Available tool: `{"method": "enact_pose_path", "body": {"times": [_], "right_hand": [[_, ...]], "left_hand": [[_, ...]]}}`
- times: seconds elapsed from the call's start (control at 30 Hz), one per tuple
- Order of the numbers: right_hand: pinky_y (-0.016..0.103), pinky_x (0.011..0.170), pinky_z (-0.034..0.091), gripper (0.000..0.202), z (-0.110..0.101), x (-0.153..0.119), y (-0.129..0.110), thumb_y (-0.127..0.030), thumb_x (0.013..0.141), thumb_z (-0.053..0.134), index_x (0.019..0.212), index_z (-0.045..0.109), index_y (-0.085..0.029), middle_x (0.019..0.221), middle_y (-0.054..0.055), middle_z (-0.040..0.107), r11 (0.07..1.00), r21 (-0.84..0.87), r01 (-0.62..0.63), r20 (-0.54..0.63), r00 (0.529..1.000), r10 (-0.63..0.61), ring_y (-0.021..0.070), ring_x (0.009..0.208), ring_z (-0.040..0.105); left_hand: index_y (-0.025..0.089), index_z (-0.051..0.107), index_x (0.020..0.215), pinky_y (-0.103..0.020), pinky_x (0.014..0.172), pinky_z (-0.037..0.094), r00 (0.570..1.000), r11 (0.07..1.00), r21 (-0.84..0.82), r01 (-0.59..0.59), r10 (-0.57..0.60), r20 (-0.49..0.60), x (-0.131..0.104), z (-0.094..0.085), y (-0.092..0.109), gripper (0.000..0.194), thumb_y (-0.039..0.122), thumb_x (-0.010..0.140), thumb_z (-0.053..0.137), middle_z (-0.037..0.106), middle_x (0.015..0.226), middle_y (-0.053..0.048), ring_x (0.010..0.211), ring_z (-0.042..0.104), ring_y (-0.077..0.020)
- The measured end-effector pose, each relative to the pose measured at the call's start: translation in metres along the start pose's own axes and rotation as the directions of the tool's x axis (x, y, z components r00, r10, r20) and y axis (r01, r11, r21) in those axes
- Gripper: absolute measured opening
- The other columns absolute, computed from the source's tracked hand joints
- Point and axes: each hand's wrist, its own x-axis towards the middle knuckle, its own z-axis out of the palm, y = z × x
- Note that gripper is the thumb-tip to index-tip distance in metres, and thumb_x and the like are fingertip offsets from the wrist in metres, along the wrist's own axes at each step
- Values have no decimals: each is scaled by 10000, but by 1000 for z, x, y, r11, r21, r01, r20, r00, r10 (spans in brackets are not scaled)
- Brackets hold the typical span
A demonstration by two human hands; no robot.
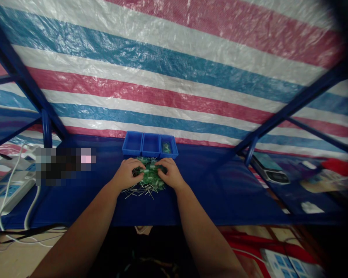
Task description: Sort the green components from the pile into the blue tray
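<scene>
I see a green pile [152, 178] on the blue worktop [208, 185], left hand [127, 173] at nine o'clock, right hand [171, 172] at three, both grips half-curled, hold unclear. The twelve-o'clock tray [151, 143] has few pieces [166, 147]; most seem unplaced.

- Green pieces [153, 178]: translucent, loosely heaped; positioned between the left grip [127, 174] and right grip [172, 173], in contact with both. Individual outlines indistinct.
- Metal pins [147, 189]: thin, straight, silvery; crossed at varied angles, projecting from the heap's near edge, beside the left grip.
</scene>
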Motion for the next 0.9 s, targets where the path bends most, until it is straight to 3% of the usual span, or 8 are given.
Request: {"method": "enact_pose_path", "body": {"times": [0.23, 0.43, 0.6, 0.9], "right_hand": [[364, 835, 498, 132, 2, 0, 8, -216, 898, 642, 979, 744, -233, 915, 52, 657, 993, 105, -62, -180, 980, 81, 206, 882, 625], [319, 740, 506, 110, 5, -2, 18, -303, 887, 686, 923, 744, -216, 827, 27, 698, 957, 243, -156, -286, 932, 225, 179, 753, 629], [304, 708, 495, 163, 8, -3, 22, -352, 877, 693, 925, 739, -203, 822, 29, 709, 928, 317, -197, -307, 904, 297, 172, 728, 622], [245, 560, 426, 200, 5, -2, 23, -391, 867, 682, 840, 640, -197, 660, -24, 595, 821, 532, -208, -328, 843, 426, 118, 565, 523]], "left_hand": [[221, 720, 957, -360, 868, 490, 996, 998, -70, 10, -16, -90, 2, 5, -5, 128, 212, 879, 619, 743, 959, -45, 919, 678, -213], [189, 718, 1009, -289, 695, 505, 961, 972, -170, 160, -193, -200, 0, 7, -7, 172, 277, 886, 636, 718, 882, -49, 748, 657, -175], [178, 708, 990, -254, 610, 483, 933, 937, -273, 219, -283, -222, 0, 9, -8, 191, 324, 904, 622, 669, 730, -14, 633, 621, -147], [177, 683, 1014, -242, 561, 464, 909, 886, -381, 265, -361, -207, 0, 13, -15, 226, 365, 905, 620, 652, 667, 1, 580, 625, -147]]}}
